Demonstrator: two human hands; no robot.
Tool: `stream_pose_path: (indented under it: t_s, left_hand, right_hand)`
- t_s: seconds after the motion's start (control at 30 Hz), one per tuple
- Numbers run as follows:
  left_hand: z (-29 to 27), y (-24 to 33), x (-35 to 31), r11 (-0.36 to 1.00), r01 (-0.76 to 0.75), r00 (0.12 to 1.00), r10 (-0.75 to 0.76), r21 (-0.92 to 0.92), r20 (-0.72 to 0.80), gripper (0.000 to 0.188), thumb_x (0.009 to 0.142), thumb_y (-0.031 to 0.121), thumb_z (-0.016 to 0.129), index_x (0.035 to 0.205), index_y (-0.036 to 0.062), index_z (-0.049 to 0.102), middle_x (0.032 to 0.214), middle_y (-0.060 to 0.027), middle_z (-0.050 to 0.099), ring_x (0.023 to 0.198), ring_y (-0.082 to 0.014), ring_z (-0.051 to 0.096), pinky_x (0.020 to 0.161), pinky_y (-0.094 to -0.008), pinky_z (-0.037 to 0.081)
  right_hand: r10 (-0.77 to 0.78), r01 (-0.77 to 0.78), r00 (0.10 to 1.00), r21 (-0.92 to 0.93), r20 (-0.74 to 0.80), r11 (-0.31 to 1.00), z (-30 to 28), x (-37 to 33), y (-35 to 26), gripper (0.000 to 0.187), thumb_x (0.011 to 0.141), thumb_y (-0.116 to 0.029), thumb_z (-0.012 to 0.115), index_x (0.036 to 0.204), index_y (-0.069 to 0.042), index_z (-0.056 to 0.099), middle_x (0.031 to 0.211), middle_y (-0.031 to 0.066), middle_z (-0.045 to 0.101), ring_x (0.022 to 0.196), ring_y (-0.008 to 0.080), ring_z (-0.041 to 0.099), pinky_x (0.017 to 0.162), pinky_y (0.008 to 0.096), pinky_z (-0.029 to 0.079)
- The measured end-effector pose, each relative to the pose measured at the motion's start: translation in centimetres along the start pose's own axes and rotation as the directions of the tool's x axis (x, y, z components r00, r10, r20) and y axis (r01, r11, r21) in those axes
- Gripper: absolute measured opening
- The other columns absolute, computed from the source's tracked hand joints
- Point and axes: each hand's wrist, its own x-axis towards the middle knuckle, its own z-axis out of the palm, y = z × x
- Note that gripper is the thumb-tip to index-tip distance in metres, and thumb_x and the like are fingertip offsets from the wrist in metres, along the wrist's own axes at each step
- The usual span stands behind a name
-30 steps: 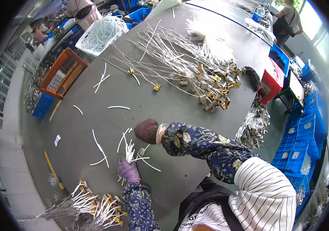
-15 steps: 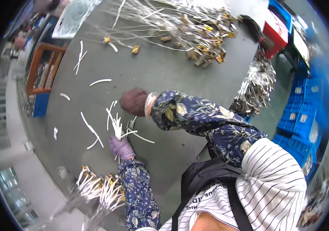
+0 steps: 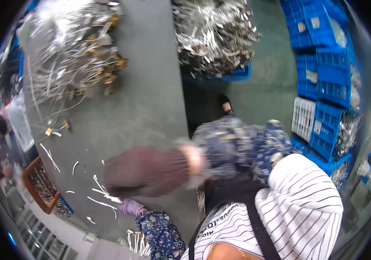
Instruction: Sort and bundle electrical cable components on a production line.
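Note:
My left hand (image 3: 130, 207), in a purple knitted glove, is low on the grey table (image 3: 151, 86). It is closed on a bunch of short white strips (image 3: 114, 199), whose ends poke out at its fingertips. My right hand (image 3: 144, 171), in a dark brown glove, passes just above and in front of it, smeared by motion. Its fingers cannot be made out, nor whether it holds anything. Loose white strips (image 3: 100, 202) lie to the left of both hands.
A heap of white cables with metal and yellow ends (image 3: 81, 56) covers the far left of the table. Beyond its right edge stands a blue crate piled with cables (image 3: 216, 39). Stacked blue crates (image 3: 333, 78) line the right. A brown-framed bin (image 3: 38, 186) stands left.
The view has swung to the right, bringing the cable-filled crate and stacked crates closer in. My right hand, apart from the left before, now overlaps it in view and is blurred.

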Motion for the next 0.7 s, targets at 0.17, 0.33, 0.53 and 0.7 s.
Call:
stream_pose_path:
  t_s: [0.17,0.33,0.53,0.7]
  left_hand:
    - [-1.5,-6.4,5.3,0.992,0.107,0.992,-0.111,-0.064,-0.057,0.046,0.086,0.032,0.065,0.112,-0.0058,0.058,0.09,-0.0177,0.067,0.072,-0.0264,0.063,0.061,-0.0373,0.053]
    - [-1.0,-5.6,4.5,0.978,0.128,0.987,-0.141,-0.166,-0.072,0.036,0.089,0.02,0.06,0.117,-0.0014,0.054,0.101,-0.0143,0.063,0.086,-0.0221,0.06,0.074,-0.0343,0.051]
    - [-4.2,-2.7,4.1,0.99,0.034,0.997,-0.043,-0.137,-0.062,0.035,0.09,0.019,0.059,0.118,-0.0012,0.053,0.104,-0.0146,0.062,0.09,-0.0222,0.059,0.077,-0.0342,0.051]
    - [-7.9,0.2,2.0,0.989,-0.037,0.999,0.031,-0.141,-0.044,0.035,0.09,0.018,0.058,0.119,-0.0011,0.052,0.105,-0.0149,0.061,0.092,-0.0223,0.059,0.08,-0.0342,0.051]
  right_hand:
    - [0.481,-0.315,0.714,0.38,-0.509,0.87,-8.8,-14.2,5.9,0.015,0.078,-0.012,0.062,0.089,-0.002,0.061,0.086,0.0106,0.061,0.078,0.021,0.06,0.071,0.0322,0.048]
    - [0.828,-0.59,0.421,0.581,-0.371,0.56,-4.7,-22.7,15.9,0.015,0.078,-0.011,0.061,0.088,0.0,0.06,0.086,0.01,0.061,0.08,0.0193,0.06,0.072,0.0309,0.048]
    - [0.509,-0.366,0.745,0.373,-0.432,0.853,-2.5,-21.4,18.8,0.014,0.076,-0.008,0.063,0.088,-0.002,0.059,0.084,0.0123,0.06,0.075,0.0274,0.061,0.064,0.0359,0.048]
    - [0.423,-0.352,0.805,0.24,-0.416,0.905,-3.1,-13.8,15.8,0.009,0.078,-0.009,0.059,0.087,-0.01,0.06,0.087,0.0099,0.062,0.08,0.0294,0.063,0.065,0.0374,0.05]
